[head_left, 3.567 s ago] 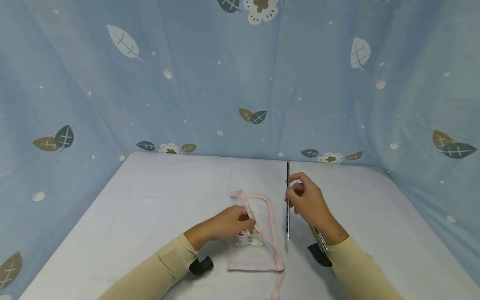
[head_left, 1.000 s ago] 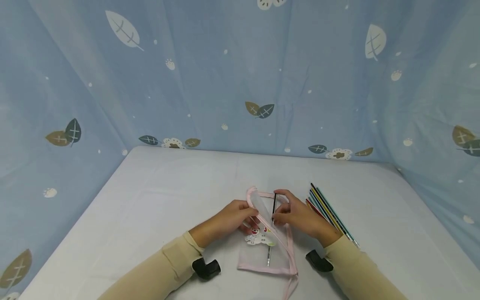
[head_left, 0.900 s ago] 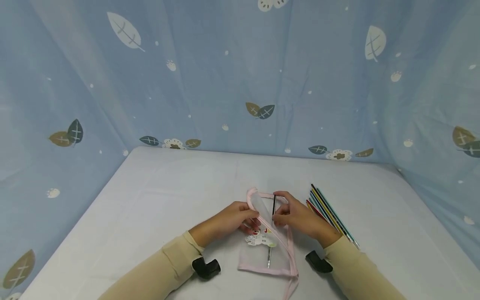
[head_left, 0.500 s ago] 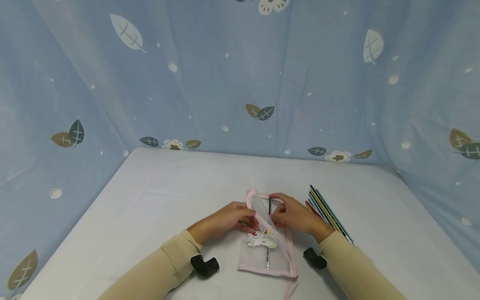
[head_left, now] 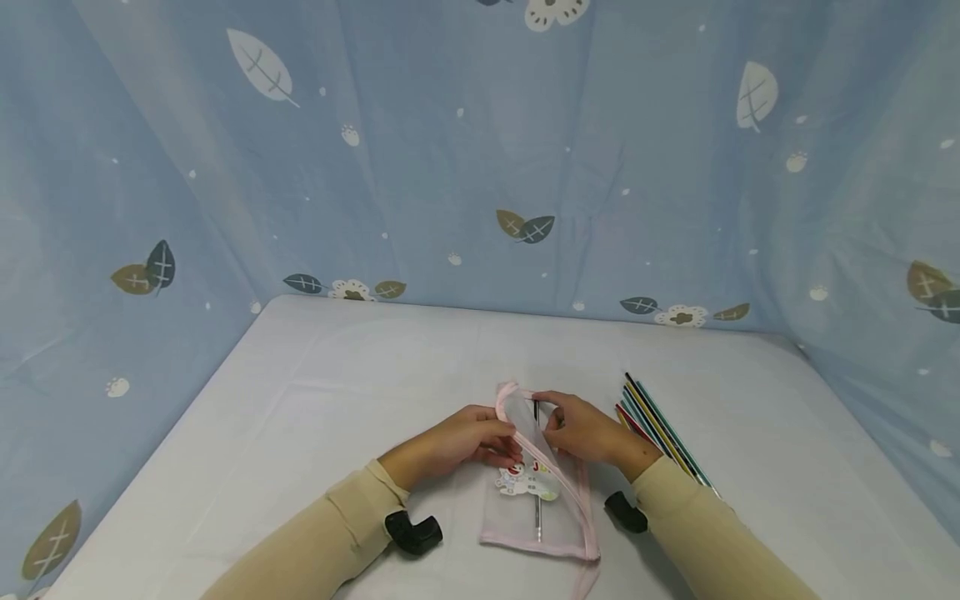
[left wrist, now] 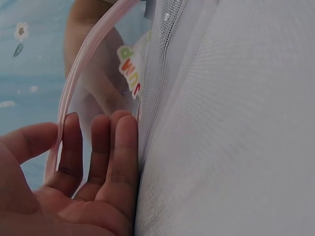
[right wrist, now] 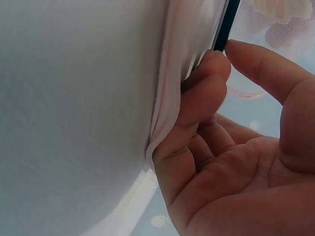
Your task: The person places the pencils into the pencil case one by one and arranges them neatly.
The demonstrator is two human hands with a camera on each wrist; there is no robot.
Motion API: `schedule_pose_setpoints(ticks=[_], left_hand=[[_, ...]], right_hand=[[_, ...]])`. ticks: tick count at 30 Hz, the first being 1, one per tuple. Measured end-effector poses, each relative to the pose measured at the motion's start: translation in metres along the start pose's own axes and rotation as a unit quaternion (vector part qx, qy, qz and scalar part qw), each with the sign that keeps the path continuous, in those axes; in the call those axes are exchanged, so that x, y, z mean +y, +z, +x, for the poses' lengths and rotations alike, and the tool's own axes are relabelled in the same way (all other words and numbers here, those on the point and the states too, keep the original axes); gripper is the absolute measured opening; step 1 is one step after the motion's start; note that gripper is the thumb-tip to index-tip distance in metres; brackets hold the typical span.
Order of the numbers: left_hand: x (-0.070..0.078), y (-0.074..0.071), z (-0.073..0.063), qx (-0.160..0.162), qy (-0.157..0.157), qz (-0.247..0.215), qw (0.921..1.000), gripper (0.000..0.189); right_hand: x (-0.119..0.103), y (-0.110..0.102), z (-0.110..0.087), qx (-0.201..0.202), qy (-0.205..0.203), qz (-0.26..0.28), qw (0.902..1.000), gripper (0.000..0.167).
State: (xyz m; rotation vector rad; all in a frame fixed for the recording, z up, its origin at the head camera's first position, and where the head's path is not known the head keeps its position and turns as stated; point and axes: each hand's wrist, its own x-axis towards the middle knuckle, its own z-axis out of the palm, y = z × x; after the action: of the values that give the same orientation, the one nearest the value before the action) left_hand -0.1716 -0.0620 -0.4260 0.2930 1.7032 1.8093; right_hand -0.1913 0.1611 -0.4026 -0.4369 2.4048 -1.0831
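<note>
A see-through mesh pencil case with pink trim and a cartoon sticker lies on the table in the head view. My left hand pinches its raised pink edge between thumb and forefinger, so the mouth gapes. Inside it is a dark pencil, pinched by my right hand with the fingers in at the mouth. Through the mesh, the lower end of the pencil shows near the bottom seam in the head view. The fingers of my left hand lie partly behind the pink edge.
Several coloured pencils lie in a slanted bundle right of the case, partly under my right forearm. A pink strap trails from the case's near right corner. Blue printed cloth stands behind the white table.
From beside the case, the dark pencil has come left into it, held by my right hand. In the last second it slid slightly left and nearer. My left hand keeps the edge lifted.
</note>
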Motion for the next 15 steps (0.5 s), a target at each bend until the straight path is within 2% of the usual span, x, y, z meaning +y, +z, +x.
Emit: schedule_pose_setpoints(ticks=[15], left_hand=[[0.0036,0.0015,-0.0022,0.004,-0.008,-0.019,0.9998,0.022]], right_hand=[[0.0023,0.0017,0.0028,0.01,-0.017,-0.039,0.999,0.062]])
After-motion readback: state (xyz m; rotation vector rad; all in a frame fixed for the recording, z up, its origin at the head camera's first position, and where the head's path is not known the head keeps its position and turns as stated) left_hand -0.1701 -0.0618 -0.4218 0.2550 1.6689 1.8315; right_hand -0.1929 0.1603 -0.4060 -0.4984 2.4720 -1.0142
